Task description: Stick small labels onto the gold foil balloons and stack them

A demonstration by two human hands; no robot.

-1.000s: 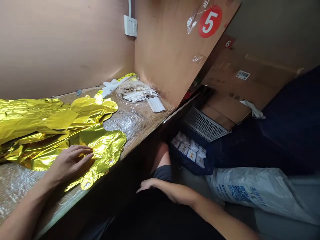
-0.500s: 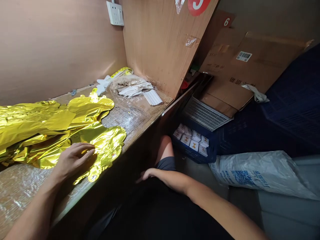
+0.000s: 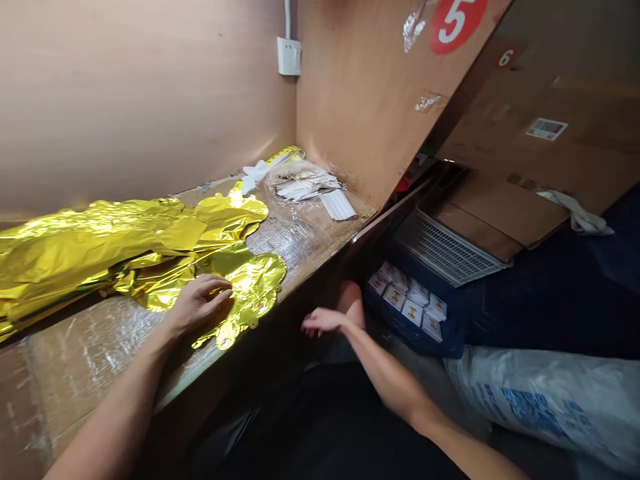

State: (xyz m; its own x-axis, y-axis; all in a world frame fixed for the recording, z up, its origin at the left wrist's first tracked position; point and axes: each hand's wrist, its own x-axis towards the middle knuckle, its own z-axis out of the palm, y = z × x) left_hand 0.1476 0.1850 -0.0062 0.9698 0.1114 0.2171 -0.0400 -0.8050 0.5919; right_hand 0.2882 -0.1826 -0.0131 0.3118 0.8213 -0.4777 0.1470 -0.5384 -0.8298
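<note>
On the table (image 3: 90, 353) foil balloons (image 3: 125, 247) lie under the left hand (image 3: 197, 307); right of it (lower down) a crate (image 3: 443, 343) holds small packs (image 3: 410, 303)

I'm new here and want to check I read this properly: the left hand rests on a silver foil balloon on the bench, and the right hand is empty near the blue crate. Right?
Not quite. The head view shows the foil balloon is gold, not silver. The left hand does rest on it on the bench, and the right hand is empty near the blue crate.

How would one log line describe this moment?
left hand: flat on gold foil balloon | right hand: empty, below bench edge
</note>
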